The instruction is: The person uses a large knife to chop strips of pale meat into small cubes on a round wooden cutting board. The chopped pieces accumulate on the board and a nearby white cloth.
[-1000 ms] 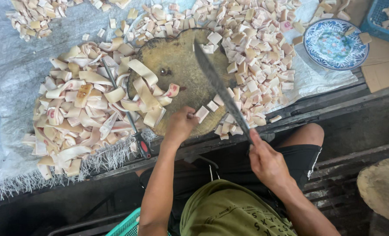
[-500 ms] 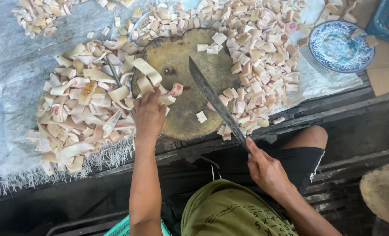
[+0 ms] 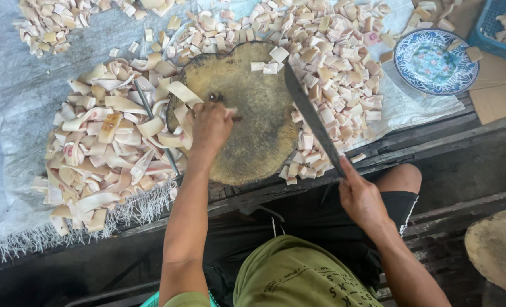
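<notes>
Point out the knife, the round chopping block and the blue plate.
knife (image 3: 309, 113): head view, middle of the blade.
round chopping block (image 3: 261, 125): head view, bare centre of its top.
blue plate (image 3: 435, 61): head view, patterned centre.

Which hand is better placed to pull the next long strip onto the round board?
The left hand: it rests at the chopping board's left edge, touching the long strips. The right hand grips the knife.
</notes>
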